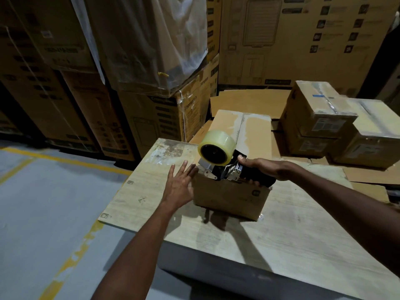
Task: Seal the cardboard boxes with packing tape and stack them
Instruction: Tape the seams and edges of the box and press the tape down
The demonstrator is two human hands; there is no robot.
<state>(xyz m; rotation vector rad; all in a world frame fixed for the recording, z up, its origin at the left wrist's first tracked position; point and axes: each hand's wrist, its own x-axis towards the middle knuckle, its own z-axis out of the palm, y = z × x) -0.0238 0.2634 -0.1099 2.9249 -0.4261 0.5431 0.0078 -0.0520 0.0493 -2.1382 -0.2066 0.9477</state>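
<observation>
A small cardboard box (231, 199) stands on the wooden table (281, 239). A tape dispenser (218, 158) with a clear tape roll sits on the box's top, near its left edge. My right hand (263, 167) grips the dispenser's black handle. My left hand (181, 182) is flat with straight fingers against the box's left side. Behind the table stands a larger box (257, 128) with a taped seam. At the right, taped boxes (320, 113) are stacked on flattened cardboard.
Tall printed cartons (54, 94) line the back and left, one wrapped in clear plastic (151, 44). Flattened cardboard sheets (244, 100) lie behind the table. Grey floor with yellow lines (65, 161) runs along the left. The table's left edge is beside my left arm.
</observation>
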